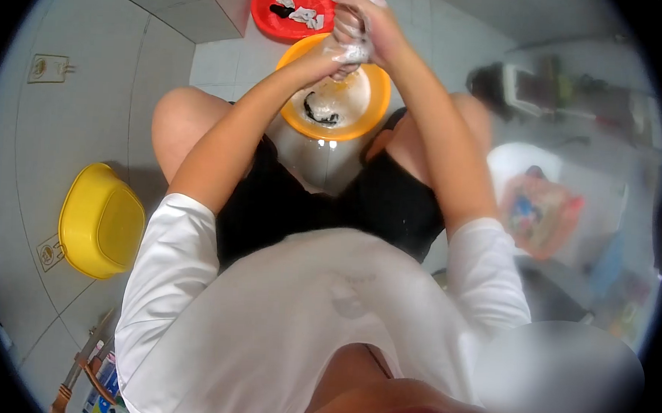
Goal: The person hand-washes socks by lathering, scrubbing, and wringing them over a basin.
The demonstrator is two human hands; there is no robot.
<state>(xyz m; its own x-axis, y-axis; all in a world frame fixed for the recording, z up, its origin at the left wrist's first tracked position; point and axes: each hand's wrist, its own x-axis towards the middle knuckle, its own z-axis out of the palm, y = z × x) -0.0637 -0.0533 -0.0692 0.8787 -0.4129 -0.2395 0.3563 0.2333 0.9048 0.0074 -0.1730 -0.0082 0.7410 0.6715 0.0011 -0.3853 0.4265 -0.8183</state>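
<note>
My left hand (333, 57) and my right hand (380, 28) are pressed together, fingers closed, above the far rim of an orange basin (384, 98). White suds coat both hands. Whatever lies between them is mostly hidden by fingers and foam. In the basin is cloudy, foamy water, with a small black-and-white cloth item (320, 111) partly in it. Just beyond, a red basin (261, 19) holds several small pieces: white cloths (307, 16) and a black cloth (281, 11).
A yellow basin (101, 222) hangs from a wall hook at left, with another hook (49, 69) higher up. Long-handled brushes (68, 391) stand at lower left. To the right are a white container and a reddish plastic bag (541, 216), blurred. My bent knees flank the orange basin.
</note>
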